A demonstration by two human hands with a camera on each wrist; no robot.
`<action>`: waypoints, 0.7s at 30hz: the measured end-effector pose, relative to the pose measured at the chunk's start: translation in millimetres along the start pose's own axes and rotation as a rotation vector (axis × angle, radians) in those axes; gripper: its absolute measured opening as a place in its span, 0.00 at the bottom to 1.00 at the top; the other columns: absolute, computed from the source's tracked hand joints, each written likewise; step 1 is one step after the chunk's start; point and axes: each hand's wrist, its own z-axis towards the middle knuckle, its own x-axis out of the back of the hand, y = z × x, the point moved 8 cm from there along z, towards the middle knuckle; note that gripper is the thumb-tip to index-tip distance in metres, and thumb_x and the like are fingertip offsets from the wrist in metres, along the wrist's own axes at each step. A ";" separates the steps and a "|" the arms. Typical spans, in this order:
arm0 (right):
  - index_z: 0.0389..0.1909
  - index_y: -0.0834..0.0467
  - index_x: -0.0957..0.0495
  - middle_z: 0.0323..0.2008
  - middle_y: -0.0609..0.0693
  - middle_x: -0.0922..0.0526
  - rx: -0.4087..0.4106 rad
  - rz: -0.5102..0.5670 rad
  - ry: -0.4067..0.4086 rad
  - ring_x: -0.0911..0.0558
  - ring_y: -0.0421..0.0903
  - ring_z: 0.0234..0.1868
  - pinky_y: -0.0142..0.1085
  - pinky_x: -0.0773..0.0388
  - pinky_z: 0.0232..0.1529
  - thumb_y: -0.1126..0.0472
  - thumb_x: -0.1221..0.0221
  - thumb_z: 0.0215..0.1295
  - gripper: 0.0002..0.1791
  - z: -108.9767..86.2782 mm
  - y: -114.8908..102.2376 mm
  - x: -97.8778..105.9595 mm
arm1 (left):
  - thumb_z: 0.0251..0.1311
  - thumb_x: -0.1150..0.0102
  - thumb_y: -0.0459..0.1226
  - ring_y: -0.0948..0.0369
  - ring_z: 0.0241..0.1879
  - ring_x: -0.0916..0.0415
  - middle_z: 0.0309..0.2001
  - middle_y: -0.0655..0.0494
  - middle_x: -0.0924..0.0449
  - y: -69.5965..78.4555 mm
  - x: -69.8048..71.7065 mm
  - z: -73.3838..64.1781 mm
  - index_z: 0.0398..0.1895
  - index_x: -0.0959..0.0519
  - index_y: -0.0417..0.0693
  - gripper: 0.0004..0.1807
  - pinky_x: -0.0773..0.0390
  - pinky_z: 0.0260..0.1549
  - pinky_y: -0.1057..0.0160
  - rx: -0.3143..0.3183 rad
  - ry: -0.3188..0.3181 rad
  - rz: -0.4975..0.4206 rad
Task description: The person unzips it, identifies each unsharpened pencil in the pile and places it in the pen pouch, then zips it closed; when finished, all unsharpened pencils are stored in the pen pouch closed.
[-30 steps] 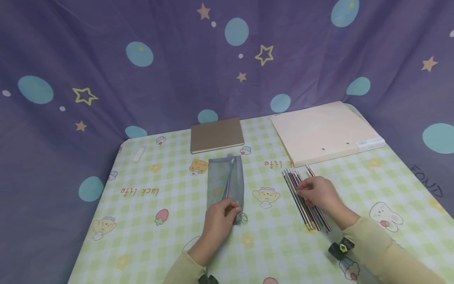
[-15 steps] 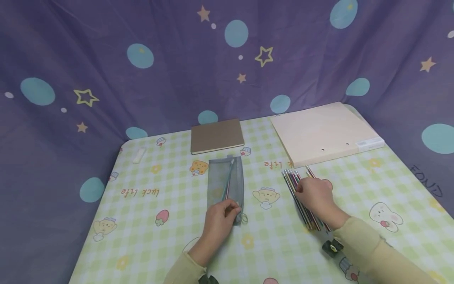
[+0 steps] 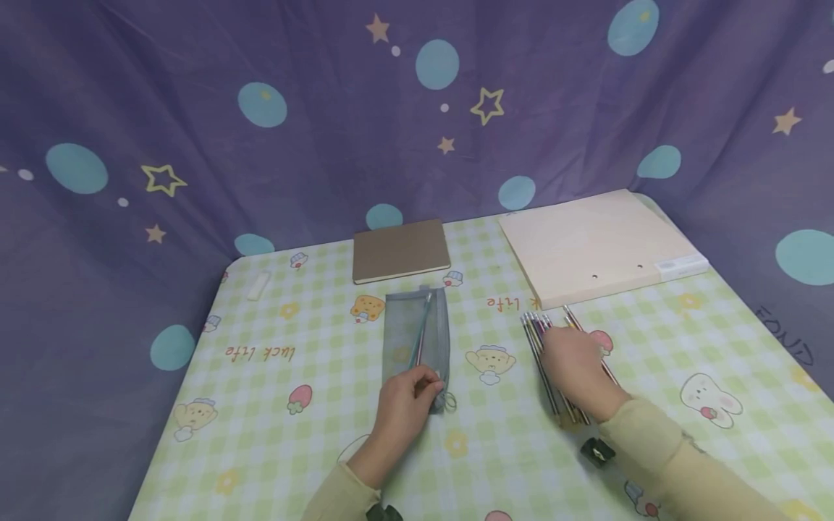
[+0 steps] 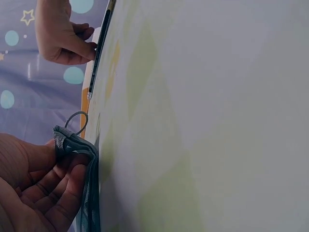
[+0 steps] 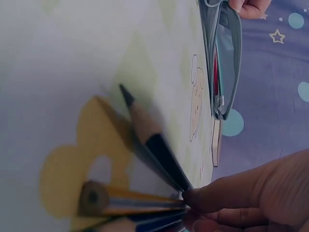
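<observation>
The pencil pouch (image 3: 397, 333), pencils (image 3: 420, 330) inside it, lies left of the loose pencils (image 3: 544, 373). Beyond it lies the notebook (image 3: 401, 252), with the board (image 3: 599, 242) far right.

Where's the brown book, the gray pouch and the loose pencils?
Brown book (image 3: 402, 250), head view: cover's middle.
Gray pouch (image 3: 401, 331), head view: its left half.
Loose pencils (image 5: 163, 156), right wrist view: one's dark shaft.

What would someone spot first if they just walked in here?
Probably the starry purple cloth behind the checked table. Next, maybe the left hand gripping a greyish see-through pouch with pencils inside, near the table's middle. To the right of it, the right hand pinches a dark pencil at a loose bunch.
</observation>
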 end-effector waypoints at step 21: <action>0.09 0.55 0.33 0.15 0.52 0.29 -0.036 0.057 -0.067 0.30 0.50 0.17 0.43 0.34 0.15 0.63 0.38 0.49 0.16 5.0 3.7 -11.3 | 0.58 0.33 0.37 0.70 0.22 0.30 0.23 0.66 0.21 0.3 1.4 -0.7 0.27 0.19 0.53 0.05 0.27 0.27 0.68 -0.019 0.017 -0.005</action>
